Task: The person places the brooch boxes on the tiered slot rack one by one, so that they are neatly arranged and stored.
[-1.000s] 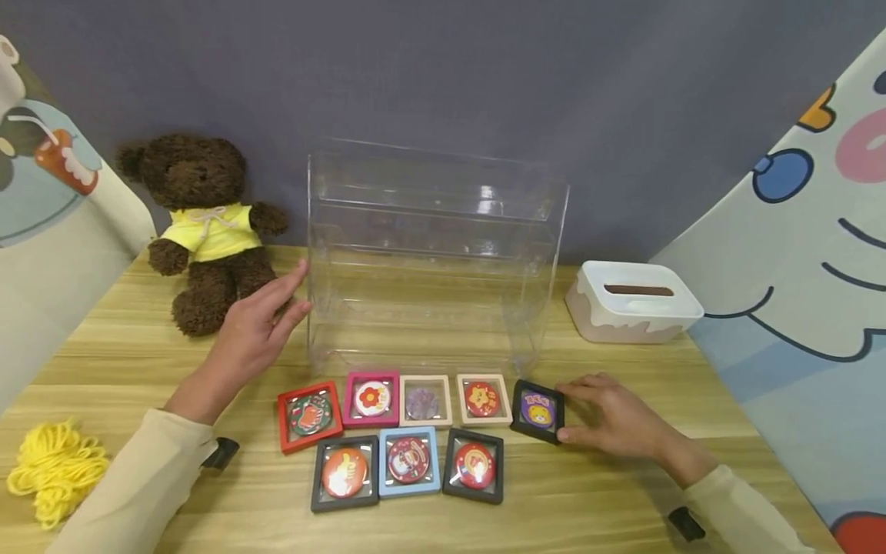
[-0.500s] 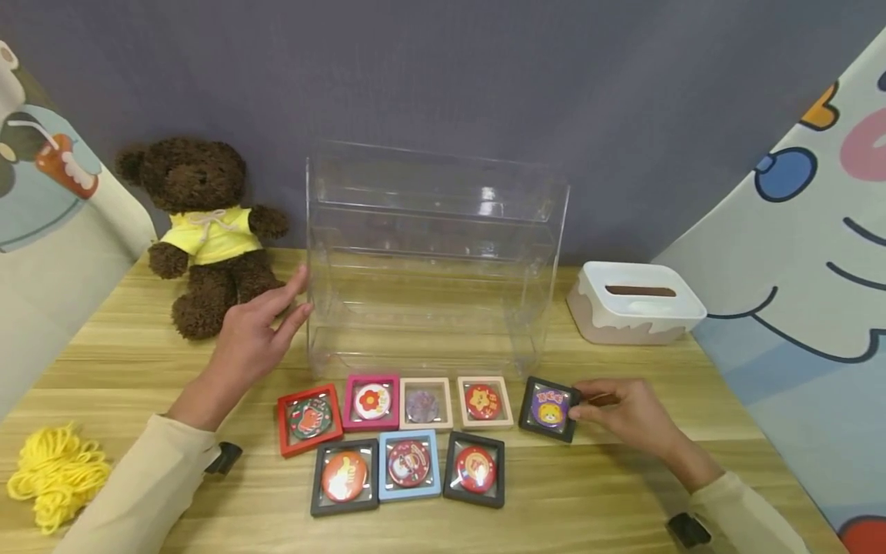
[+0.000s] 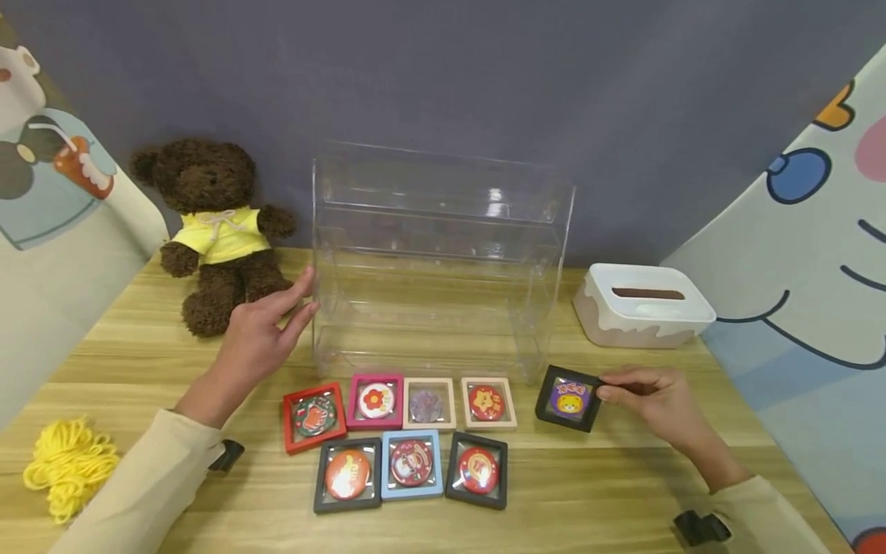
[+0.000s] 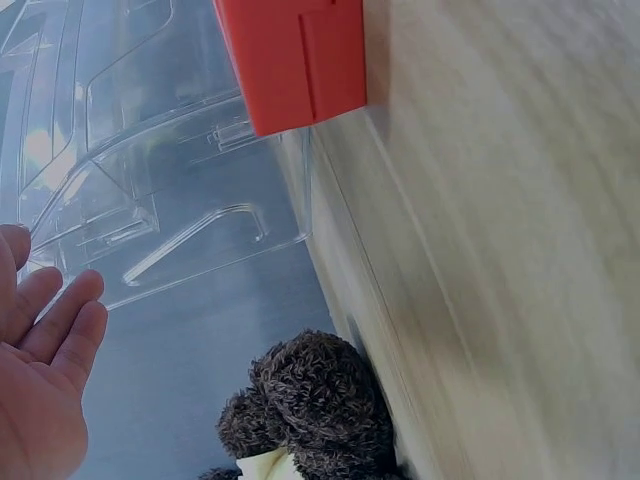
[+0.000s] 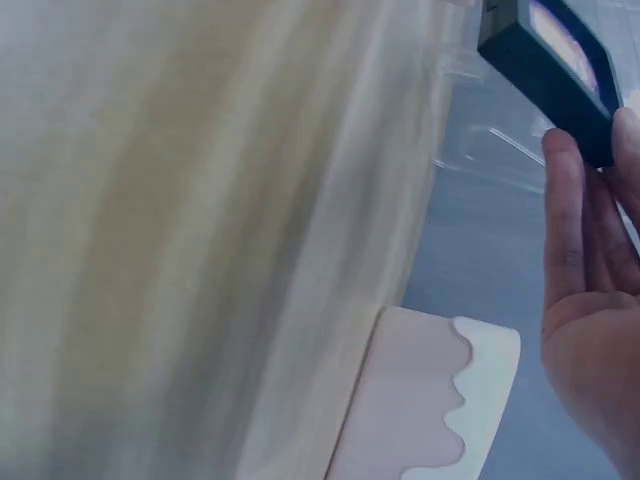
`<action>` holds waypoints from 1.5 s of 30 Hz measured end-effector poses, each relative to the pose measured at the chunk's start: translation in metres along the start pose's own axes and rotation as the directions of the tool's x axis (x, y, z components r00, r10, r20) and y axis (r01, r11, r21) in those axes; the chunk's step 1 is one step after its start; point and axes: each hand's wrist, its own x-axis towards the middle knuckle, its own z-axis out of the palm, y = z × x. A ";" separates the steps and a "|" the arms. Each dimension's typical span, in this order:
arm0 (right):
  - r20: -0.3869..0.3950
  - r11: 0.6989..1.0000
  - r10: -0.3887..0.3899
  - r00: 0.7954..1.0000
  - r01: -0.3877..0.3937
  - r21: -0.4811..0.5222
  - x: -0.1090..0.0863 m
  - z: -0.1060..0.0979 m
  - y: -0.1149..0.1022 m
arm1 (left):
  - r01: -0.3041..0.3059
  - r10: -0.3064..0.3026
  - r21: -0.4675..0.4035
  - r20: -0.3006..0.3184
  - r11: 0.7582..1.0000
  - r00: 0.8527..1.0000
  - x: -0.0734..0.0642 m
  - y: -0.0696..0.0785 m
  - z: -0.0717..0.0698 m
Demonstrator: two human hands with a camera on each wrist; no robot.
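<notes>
My right hand (image 3: 661, 400) pinches the right edge of a black square frame (image 3: 568, 398) with a purple bear badge inside. In the right wrist view, the frame (image 5: 550, 75) is between thumb and fingers, above the wooden table. At the left side of a clear acrylic display case (image 3: 436, 288), my left hand (image 3: 263, 331) has its fingers extended, fingertips at the side panel. The left wrist view shows these fingers (image 4: 75, 325) fairly straight, holding nothing. In front of the case lie several framed badges, among them a red frame (image 3: 289, 431), a pink frame (image 3: 353, 404) and a light blue frame (image 3: 411, 492).
A brown teddy bear (image 3: 221, 235) in a yellow shirt sits left of the case. To its right stands a white and beige tissue box (image 3: 640, 315). Yellow yarn (image 3: 69, 465) lies at the table's left. A grey curtain (image 3: 443, 77) hangs behind.
My right hand has gripped the black bear-badge frame and moved it right, away from the row, lifting it off the table. The left hand has stayed at the case's side.
</notes>
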 end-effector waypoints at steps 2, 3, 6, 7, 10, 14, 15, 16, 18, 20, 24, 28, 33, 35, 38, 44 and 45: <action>-0.013 0.998 -0.026 1.000 0.026 0.061 0.002 -0.005 -0.002 | 0.002 -0.002 -0.003 -0.009 1.000 1.000 0.000 0.000 0.000; -0.023 0.994 -0.039 0.999 0.041 0.097 0.003 -0.007 -0.003 | 0.000 0.000 -0.004 -0.014 1.000 1.000 -0.001 0.001 0.000; -0.076 0.983 -0.062 0.995 0.074 0.168 0.007 -0.011 -0.007 | -0.003 0.003 -0.007 -0.027 1.000 1.000 -0.001 0.001 0.001; -0.095 0.980 -0.061 0.994 0.078 0.181 0.009 -0.012 -0.009 | -0.004 0.004 -0.008 -0.032 1.000 0.999 -0.001 0.001 0.001; -0.140 0.970 -0.073 0.988 0.103 0.221 0.014 -0.013 -0.014 | -0.008 0.008 -0.005 -0.042 1.000 0.999 -0.002 0.002 0.002; -0.169 0.952 -0.080 0.982 0.126 0.280 0.024 -0.011 -0.021 | -0.007 0.007 -0.001 -0.056 1.000 0.998 -0.002 0.004 0.003; -0.179 0.947 -0.077 0.981 0.128 0.294 0.027 -0.010 -0.023 | -0.006 0.006 -0.004 -0.063 1.000 0.998 -0.002 0.004 0.004; -0.187 0.939 -0.080 0.979 0.137 0.315 0.030 -0.009 -0.025 | -0.004 0.004 -0.006 -0.070 1.000 0.998 -0.002 0.005 0.004; -0.208 0.924 -0.084 0.974 0.154 0.351 0.038 -0.006 -0.028 | 0.001 -0.002 -0.010 -0.082 1.000 0.997 -0.002 0.006 0.004; -0.238 0.903 -0.088 0.967 0.178 0.390 0.045 -0.003 -0.032 | 0.009 -0.010 -0.016 -0.088 1.000 0.996 -0.002 0.007 0.005; -0.296 0.878 -0.068 0.953 0.198 0.436 0.059 0.004 -0.040 | 0.021 -0.022 -0.017 -0.094 1.000 0.995 -0.002 0.008 0.007; -0.326 0.891 -0.048 0.944 0.188 0.414 0.074 0.012 -0.049 | 0.011 -0.013 -0.017 -0.112 1.000 0.994 -0.002 0.008 0.009; -0.355 0.900 -0.068 0.932 0.211 0.381 0.092 0.024 -0.060 | -0.004 0.001 -0.021 -0.132 1.000 0.991 -0.002 0.008 0.012; -0.368 0.894 -0.079 0.926 0.230 0.386 0.101 0.030 -0.065 | -0.009 0.006 -0.021 -0.131 1.000 0.991 -0.002 0.008 0.013; -0.375 0.878 -0.097 0.922 0.257 0.404 0.114 0.040 -0.072 | -0.016 0.014 -0.014 -0.125 1.000 0.992 -0.002 0.009 0.012; -0.367 0.903 -0.123 0.922 0.258 0.343 0.138 0.059 -0.081 | -0.018 0.017 -0.010 -0.108 1.000 0.994 -0.003 0.011 0.009; -0.363 0.909 -0.137 0.922 0.262 0.323 0.141 0.062 -0.082 | -0.018 0.016 -0.010 -0.106 1.000 0.994 -0.003 0.011 0.009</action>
